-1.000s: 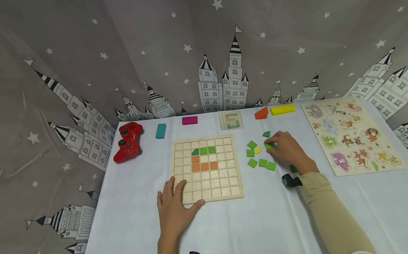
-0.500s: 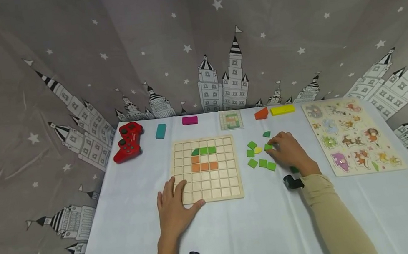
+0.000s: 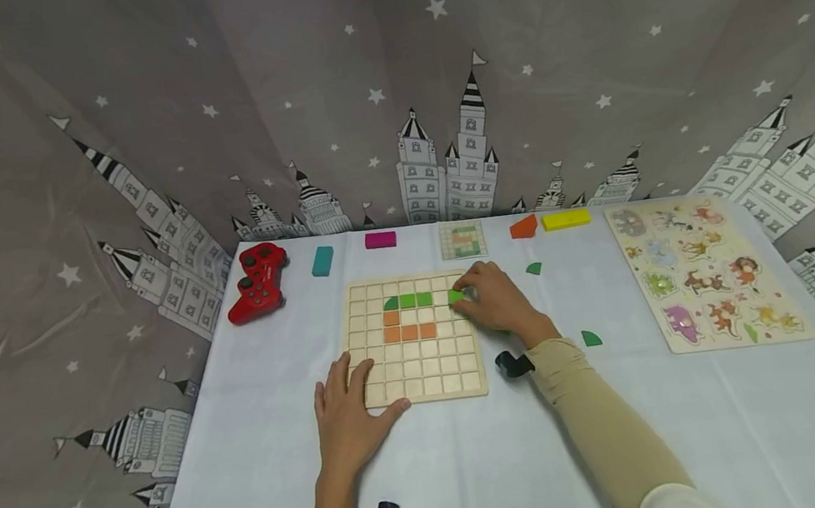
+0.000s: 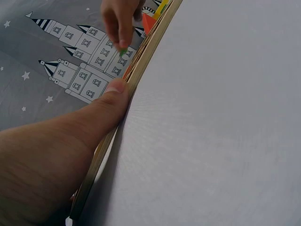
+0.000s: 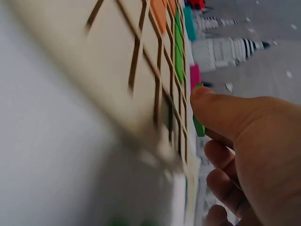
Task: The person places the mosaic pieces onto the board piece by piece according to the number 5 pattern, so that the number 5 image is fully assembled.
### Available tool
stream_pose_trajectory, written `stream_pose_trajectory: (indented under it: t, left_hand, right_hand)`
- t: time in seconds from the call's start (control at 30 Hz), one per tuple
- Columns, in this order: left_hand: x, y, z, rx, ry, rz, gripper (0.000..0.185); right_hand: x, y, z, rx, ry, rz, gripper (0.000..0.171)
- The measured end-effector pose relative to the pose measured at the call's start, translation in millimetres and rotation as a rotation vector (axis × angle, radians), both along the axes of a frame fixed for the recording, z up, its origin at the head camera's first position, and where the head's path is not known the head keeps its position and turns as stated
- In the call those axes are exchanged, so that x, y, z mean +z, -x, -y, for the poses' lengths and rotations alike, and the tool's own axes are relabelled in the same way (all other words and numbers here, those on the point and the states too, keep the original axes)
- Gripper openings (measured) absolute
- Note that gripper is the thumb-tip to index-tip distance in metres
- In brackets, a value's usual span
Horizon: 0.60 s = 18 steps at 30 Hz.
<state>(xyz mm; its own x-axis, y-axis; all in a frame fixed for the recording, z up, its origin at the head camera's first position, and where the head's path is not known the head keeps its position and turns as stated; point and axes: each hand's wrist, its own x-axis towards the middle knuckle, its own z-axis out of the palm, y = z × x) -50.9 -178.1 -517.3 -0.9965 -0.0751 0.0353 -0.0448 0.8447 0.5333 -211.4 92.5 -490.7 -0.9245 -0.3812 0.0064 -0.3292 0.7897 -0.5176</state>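
A wooden grid board (image 3: pixel 421 374) lies on the white table. In its cells sit a dark green quarter-circle piece (image 3: pixel 391 303), two green squares (image 3: pixel 415 300) and several orange squares (image 3: pixel 409 332). My left hand (image 3: pixel 350 415) rests at the board's front left corner with fingers spread; in the left wrist view its thumb (image 4: pixel 113 92) touches the board's edge. Between thumb and fingers, my right hand (image 3: pixel 496 304) pinches a green square tile (image 5: pixel 199 126), held above the board's right side. The hand and forearm hide most of the loose tiles behind them.
Loose dark green quarter-circle pieces (image 3: pixel 591 338) lie to the right. Along the back are a red game controller (image 3: pixel 257 284), a teal block (image 3: pixel 322 261), a magenta block (image 3: pixel 380 240), a pattern card (image 3: pixel 462 239), an orange block (image 3: pixel 523 226) and a yellow block (image 3: pixel 565 219). An animal puzzle board (image 3: pixel 708 274) lies right.
My right hand has lifted a green square tile from the loose tiles and carried it left over the board's right side. The left hand stays where it was.
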Motion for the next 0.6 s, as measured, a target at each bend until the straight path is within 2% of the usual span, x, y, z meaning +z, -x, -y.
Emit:
stream_pose_trajectory:
  t: [0.13, 0.3, 0.6]
  left_hand:
    - [-0.1, 2.6, -0.7, -0.012, 0.005, 0.01, 0.086]
    - [-0.3, 2.9, -0.4, -0.015, 0.019, 0.043, 0.088]
    - [-0.3, 1.7, 1.5, -0.002, 0.021, 0.048, 0.089]
  right_hand:
    - [-5.4, 6.5, 19.3, 0.015, -0.031, -0.03, 0.035]
    - [-10.6, 9.4, 26.7, -0.005, -0.066, -0.034, 0.036]
    - [-5.1, 8.8, 32.7, -0.054, -0.079, -0.003, 0.032]
